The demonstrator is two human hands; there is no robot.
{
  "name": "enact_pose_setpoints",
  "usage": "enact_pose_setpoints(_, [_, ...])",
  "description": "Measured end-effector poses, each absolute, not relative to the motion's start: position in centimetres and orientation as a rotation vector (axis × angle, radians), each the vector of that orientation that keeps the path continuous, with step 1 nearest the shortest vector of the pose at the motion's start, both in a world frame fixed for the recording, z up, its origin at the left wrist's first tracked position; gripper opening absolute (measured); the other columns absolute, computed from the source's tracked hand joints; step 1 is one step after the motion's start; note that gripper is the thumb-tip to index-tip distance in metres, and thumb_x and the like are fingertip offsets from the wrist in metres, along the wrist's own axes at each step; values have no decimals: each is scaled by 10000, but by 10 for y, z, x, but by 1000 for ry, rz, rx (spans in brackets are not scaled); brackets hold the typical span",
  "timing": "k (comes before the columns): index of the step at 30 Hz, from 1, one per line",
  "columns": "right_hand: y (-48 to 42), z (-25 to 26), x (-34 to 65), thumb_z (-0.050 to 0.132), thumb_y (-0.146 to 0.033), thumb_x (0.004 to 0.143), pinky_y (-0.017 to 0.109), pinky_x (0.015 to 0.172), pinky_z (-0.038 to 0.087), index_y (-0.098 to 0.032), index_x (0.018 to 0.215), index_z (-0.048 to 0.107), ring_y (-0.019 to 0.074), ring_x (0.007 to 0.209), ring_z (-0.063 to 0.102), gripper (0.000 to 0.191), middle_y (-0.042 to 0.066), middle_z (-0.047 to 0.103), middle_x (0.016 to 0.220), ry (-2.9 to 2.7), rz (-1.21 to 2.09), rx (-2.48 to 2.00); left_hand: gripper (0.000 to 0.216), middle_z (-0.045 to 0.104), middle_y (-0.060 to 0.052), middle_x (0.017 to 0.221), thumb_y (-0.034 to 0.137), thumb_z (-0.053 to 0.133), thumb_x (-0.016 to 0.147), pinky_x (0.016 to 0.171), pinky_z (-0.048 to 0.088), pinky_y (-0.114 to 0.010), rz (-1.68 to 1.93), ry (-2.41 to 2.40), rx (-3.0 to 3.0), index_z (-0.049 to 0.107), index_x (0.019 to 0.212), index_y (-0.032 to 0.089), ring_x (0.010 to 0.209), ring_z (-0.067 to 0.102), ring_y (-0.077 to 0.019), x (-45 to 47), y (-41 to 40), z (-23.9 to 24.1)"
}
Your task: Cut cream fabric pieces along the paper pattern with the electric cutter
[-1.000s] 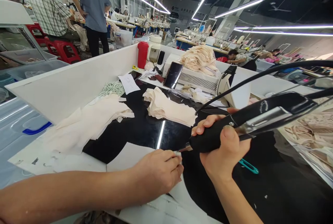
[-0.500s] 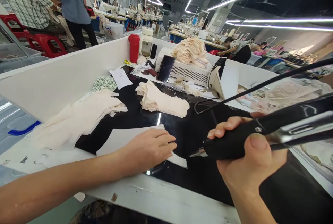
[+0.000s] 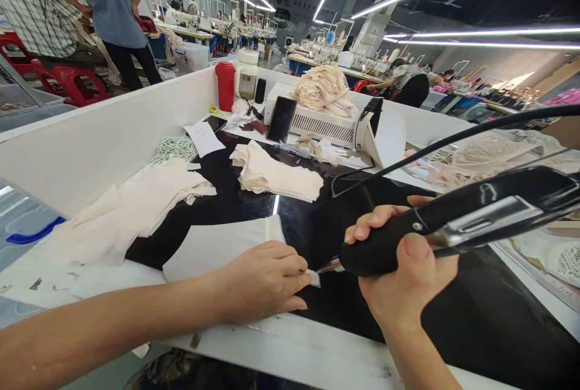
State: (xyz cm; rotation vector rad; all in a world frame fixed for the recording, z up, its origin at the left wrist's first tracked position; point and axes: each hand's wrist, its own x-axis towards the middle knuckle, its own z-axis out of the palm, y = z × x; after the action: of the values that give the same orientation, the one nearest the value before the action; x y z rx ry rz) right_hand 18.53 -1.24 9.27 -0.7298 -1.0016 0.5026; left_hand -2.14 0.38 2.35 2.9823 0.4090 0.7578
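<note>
Fingers of the right hand [image 3: 403, 290] wrap closed round the tool [image 3: 453, 211], its tip at the edge of the white cloth [image 3: 212, 245] beneath the left hand [image 3: 263, 281], whose bent fingers' hold is unclear, on the desk [image 3: 489, 311] before a cream stack [image 3: 281, 175].

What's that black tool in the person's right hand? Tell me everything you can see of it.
The black tool has a thick, rounded body that looks like plastic, with a small screw and a shiny, metal-looking strip along its side. The right hand grips its front. It slants down leftward, its short metallic tip beside the corner of the white sheet; whether they touch is unclear. Its rear reaches the picture's right edge.
</note>
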Motion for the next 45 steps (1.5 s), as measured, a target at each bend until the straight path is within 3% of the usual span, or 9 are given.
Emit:
enact_pose_setpoints(16, [-9,91,187,979,-468,873,279,498,608,-274,1160,693,163,552,661,448,-55,696,792,-1014,513,-700,319,793,-71,1202,424,786,1132,1042,597,-382,794,445,2972,756,1278,142,1112,729,-226,-22,4,20])
enact_pose_setpoints(22, [-11,98,188,957,-455,829,277,468,593,-280,1118,697,152,517,633,426,-74,675,777,-971,521,-715,324,787,-75,1180,429,783,1136,1033,597,-369,749,442,3007,753,1284,143,1104,724,-223,-23,4,23])
enact_pose_setpoints(35, [-9,87,187,965,-429,901,281,520,607,-275,1194,677,161,566,662,439,-48,698,809,-1014,510,-716,313,805,-83,1201,423,736,1165,1060,584,-365,759,450,2974,760,1303,144,1108,734,-228,-22,4,22])
enact_pose_setpoints(45, [-19,96,187,938,-397,833,277,475,588,-259,1129,693,163,531,629,408,-53,676,758,-961,507,-731,302,803,-75,1186,415,726,1170,1045,581,-372,760,436,3004,764,1276,134,1089,730,-228,-21,5,22])
